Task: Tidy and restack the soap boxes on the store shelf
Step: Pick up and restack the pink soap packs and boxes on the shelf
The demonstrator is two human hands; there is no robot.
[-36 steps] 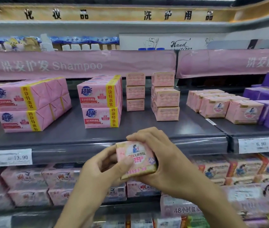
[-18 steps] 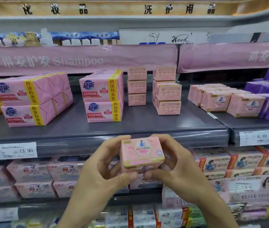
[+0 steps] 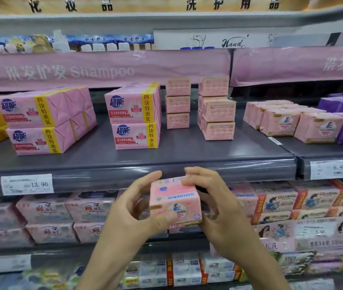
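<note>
On the far left of the grey shelf (image 3: 187,151) sit two stacked pink four-packs (image 3: 42,120), squared up and out of my way. Nearer, in front of the shelf lip, my left hand (image 3: 132,208) grips the soap box (image 3: 174,204). The thumb is pressed on its printed front and the fingers are curled behind it. The box is in the air between both hands, not resting on anything, and it is tipped so I see both its top panel and its portrait face. My right hand (image 3: 218,206) clamps the other end, fingers bent over the upper right edge.

Beyond the hands, two small stacks of pink boxes (image 3: 216,109) stand mid-shelf, the right one a little uneven. Further right lies a row of portrait boxes (image 3: 292,120) that look like the one I hold.

I judge this as the orienting step, with the box held but not yet placed. The next move calls for levelling it, lifting it over the lip, and setting it squarely against its matching group without nudging the neighbours.
</note>
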